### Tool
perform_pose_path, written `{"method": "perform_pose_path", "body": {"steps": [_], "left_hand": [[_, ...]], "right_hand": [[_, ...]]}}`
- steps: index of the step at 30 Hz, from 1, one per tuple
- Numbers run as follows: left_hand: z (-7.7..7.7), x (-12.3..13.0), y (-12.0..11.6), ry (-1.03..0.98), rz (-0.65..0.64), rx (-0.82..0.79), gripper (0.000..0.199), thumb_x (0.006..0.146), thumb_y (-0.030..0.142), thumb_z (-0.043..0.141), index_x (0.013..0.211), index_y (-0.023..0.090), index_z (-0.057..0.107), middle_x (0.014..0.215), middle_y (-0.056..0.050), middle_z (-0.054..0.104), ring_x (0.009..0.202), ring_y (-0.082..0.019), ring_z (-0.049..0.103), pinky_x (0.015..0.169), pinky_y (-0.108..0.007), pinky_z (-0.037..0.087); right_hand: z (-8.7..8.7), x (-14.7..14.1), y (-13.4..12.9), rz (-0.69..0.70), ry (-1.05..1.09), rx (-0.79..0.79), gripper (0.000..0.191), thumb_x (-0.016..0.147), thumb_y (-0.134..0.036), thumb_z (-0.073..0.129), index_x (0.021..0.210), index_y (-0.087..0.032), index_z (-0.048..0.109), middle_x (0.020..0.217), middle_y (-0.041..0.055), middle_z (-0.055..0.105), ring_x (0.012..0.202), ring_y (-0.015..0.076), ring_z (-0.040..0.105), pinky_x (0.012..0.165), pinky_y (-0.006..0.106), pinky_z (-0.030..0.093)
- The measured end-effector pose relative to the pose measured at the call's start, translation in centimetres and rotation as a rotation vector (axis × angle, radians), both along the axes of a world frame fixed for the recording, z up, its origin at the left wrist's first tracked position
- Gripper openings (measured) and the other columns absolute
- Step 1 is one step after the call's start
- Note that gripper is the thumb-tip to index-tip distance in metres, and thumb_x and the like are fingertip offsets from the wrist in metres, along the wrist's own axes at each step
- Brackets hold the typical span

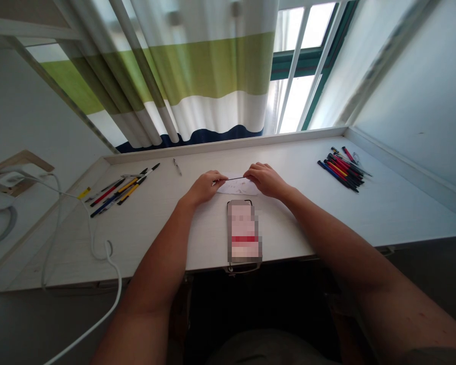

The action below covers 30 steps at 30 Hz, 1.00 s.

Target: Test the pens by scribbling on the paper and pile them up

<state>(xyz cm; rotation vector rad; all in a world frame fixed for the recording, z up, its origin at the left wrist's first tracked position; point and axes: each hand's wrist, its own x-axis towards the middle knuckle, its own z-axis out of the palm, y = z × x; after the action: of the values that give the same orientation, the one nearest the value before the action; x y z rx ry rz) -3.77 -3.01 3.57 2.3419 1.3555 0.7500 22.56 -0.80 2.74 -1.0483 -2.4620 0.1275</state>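
A thin dark rod (235, 178) held level between my fingertips, above white paper (238, 188)

My left hand (207, 186) pinches the rod's left end between thumb and fingers, and my right hand (268, 180) pinches its right end, so it runs crosswise over the far part of the paper, around the middle of the desk (383, 213). Dark marks on the paper are too small to read. Just nearer lies a phone (243, 228), its screen blurred, by the desk's near edge. On the left, a loose bunch of pens (125, 190) lies near a white cable (119, 284); a single pen (177, 166) rests apart, farther off. A denser pile of pens (344, 171) lies far right, and a striped curtain (213, 66) hangs beyond the far edge
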Motion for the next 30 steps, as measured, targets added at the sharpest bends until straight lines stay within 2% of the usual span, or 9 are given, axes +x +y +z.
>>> {"method": "perform_pose_path", "body": {"steps": [7,10,14,17,20,22,26,30], "left_hand": [[0.4,1.2,-0.4,0.059,-0.002,0.087,0.025,0.099,0.026,0.059,0.11,0.022,0.08,0.108,-0.009,0.076,0.105,-0.026,0.066,0.1,-0.042,0.053],[0.5,1.3,-0.4,0.033,-0.01,0.103,0.027,0.099,0.028,0.06,0.119,0.022,0.077,0.11,-0.008,0.077,0.106,-0.026,0.066,0.101,-0.043,0.053],[0.4,-0.4,0.2,0.061,0.09,0.184,0.041,0.101,0.028,0.055,0.14,0.021,0.066,0.128,-0.01,0.073,0.125,-0.029,0.059,0.112,-0.049,0.045],[-0.1,-2.4,1.0,0.195,0.2,0.126,0.037,0.098,0.023,0.054,0.131,0.022,0.073,0.135,-0.01,0.07,0.133,-0.032,0.053,0.115,-0.052,0.041],[-0.7,-3.8,1.7,0.284,0.211,0.033,0.028,0.095,0.027,0.062,0.116,0.025,0.08,0.13,-0.008,0.073,0.13,-0.034,0.055,0.113,-0.053,0.042],[-0.9,-3.9,1.8,0.264,0.223,0.023,0.024,0.094,0.027,0.063,0.109,0.024,0.081,0.121,-0.008,0.076,0.124,-0.033,0.059,0.111,-0.051,0.044],[-0.5,-3.1,1.5,0.128,0.216,0.036,0.025,0.095,0.028,0.061,0.111,0.022,0.079,0.112,-0.008,0.077,0.107,-0.027,0.067,0.104,-0.045,0.05],[0.3,-2.0,0.8,0.084,0.134,0.074,0.024,0.095,0.028,0.061,0.111,0.022,0.078,0.11,-0.008,0.076,0.105,-0.026,0.067,0.101,-0.043,0.052]], "right_hand": [[-0.1,-1.0,-0.4,0.018,0.023,0.015,0.034,0.107,-0.025,0.042,0.113,-0.022,0.076,0.112,0.013,0.072,0.104,0.0289,0.06,0.094,0.044,0.043],[-0.2,-1.2,-0.4,0.032,0.019,0.0,0.034,0.107,-0.027,0.042,0.112,-0.022,0.076,0.11,0.0128,0.072,0.103,0.0283,0.06,0.094,0.044,0.042],[-0.3,-1.0,-0.2,-0.009,0.047,-0.022,0.033,0.107,-0.027,0.043,0.11,-0.02,0.075,0.112,0.0135,0.073,0.104,0.0285,0.061,0.094,0.044,0.042],[-0.3,-0.5,0.0,-0.043,0.061,-0.057,0.031,0.105,-0.025,0.045,0.11,-0.019,0.075,0.112,0.0135,0.073,0.105,0.0286,0.062,0.093,0.043,0.043],[-0.4,-0.3,0.2,-0.052,0.067,-0.073,0.029,0.104,-0.024,0.047,0.109,-0.019,0.075,0.112,0.0135,0.073,0.106,0.0288,0.062,0.094,0.043,0.044],[-0.4,-0.2,0.3,-0.05,0.071,-0.072,0.029,0.104,-0.024,0.047,0.108,-0.02,0.076,0.111,0.0134,0.073,0.106,0.0289,0.062,0.094,0.044,0.044],[-0.3,-0.4,0.2,-0.03,0.077,-0.066,0.03,0.104,-0.025,0.048,0.109,-0.02,0.076,0.11,0.0131,0.073,0.105,0.0285,0.062,0.093,0.043,0.044],[-0.2,-0.5,0.1,-0.038,0.067,-0.067,0.029,0.105,-0.024,0.048,0.109,-0.019,0.076,0.11,0.0136,0.073,0.106,0.0286,0.062,0.093,0.043,0.044]]}}
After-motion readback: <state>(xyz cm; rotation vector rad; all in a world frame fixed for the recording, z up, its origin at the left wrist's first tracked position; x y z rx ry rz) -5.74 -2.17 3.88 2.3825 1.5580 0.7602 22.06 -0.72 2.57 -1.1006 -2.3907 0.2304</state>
